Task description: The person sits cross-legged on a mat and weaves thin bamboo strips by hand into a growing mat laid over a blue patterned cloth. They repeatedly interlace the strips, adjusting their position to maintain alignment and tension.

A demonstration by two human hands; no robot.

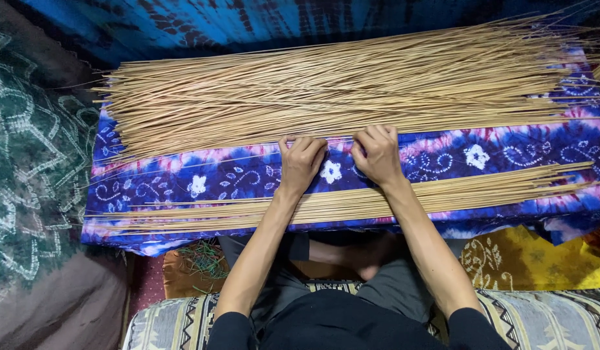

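Blue flowery cloth (235,175) is covering my low table.
Nearest me, I am keeping a small row of sticks (352,202) lying flat. My left hand (302,162) and right hand (377,154) are curling down, pinching thin sticks off the big pile of sticks (339,87) beyond.

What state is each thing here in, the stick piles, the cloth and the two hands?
Large stick pile: spread flat, loose.
Small stick bundle: lying flat under the forearms.
Patterned cloth: spread under the sticks.
Left hand: fingers curled, at the pile's edge.
Right hand: likewise.
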